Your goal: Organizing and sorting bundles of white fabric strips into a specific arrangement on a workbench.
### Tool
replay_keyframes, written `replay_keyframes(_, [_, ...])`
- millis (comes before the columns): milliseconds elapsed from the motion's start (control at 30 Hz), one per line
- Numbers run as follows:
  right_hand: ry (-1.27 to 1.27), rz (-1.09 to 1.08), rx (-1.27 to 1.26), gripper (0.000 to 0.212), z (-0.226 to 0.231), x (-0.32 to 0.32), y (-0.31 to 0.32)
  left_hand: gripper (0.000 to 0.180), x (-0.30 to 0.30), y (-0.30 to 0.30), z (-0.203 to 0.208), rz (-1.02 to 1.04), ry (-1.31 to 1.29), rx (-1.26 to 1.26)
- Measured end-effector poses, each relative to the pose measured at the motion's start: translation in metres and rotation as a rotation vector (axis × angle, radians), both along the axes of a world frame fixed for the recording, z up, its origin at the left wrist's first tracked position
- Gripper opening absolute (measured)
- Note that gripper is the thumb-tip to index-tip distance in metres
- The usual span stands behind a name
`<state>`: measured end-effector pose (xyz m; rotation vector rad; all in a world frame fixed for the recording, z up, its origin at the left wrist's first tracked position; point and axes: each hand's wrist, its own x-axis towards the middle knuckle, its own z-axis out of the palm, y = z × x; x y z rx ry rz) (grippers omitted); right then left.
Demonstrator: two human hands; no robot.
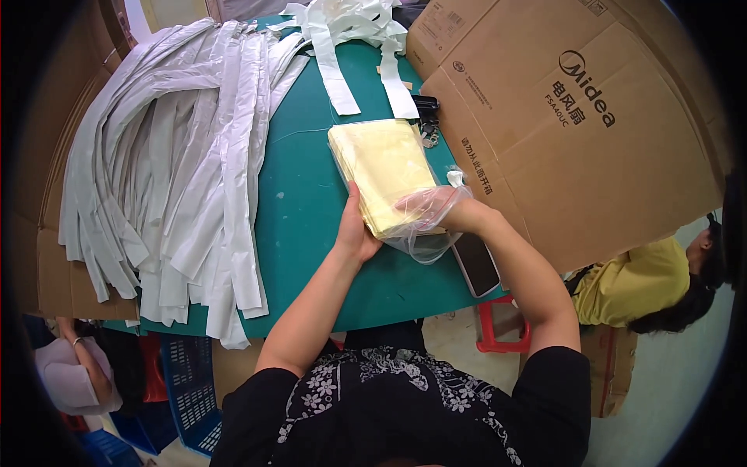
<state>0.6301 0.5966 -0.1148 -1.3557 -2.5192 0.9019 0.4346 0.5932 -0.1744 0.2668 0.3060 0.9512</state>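
A stack of folded pale yellow sheets [381, 156] lies inside a clear plastic bag [428, 243] over the green table. My left hand [357, 229] is closed on the lower left edge of the bagged stack, thumb up along its side. From the right, my right hand [432, 207] reaches into the bag's loose near end. Its fingers show through the film, stretched out over the near part of the yellow sheets; the thumb is hidden. Next to my right wrist, a phone [476, 265] with a dark screen lies at the table's near edge.
Long silvery-white plastic strips [179, 156] hang over the table's left side. White strips [342, 39] lie at the back, near keys [428, 132]. A large cardboard box [568, 132] stands on the right. Below are a red stool [502, 331], a blue crate [191, 389] and two other people.
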Motion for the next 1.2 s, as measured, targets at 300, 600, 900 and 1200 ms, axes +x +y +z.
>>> replay_keyframes(300, [-0.122,-0.060,0.896,0.037,-0.024,-0.020,-0.019,0.071,0.001,-0.005,0.001,0.007,-0.036,-0.041])
replay_keyframes(600, [-0.046,-0.242,0.898,0.027,-0.035,-0.022,-0.081,0.064,0.006,-0.010,-0.017,0.092,-0.062,-0.145])
replay_keyframes(900, [-0.148,-0.054,0.672,0.025,-0.035,0.002,-0.074,0.063,0.007,-0.014,-0.025,0.118,-0.069,-0.148])
replay_keyframes(1200, [-0.207,0.172,0.451,0.031,-0.020,0.004,-0.035,0.064,0.007,-0.015,-0.024,0.078,-0.039,-0.132])
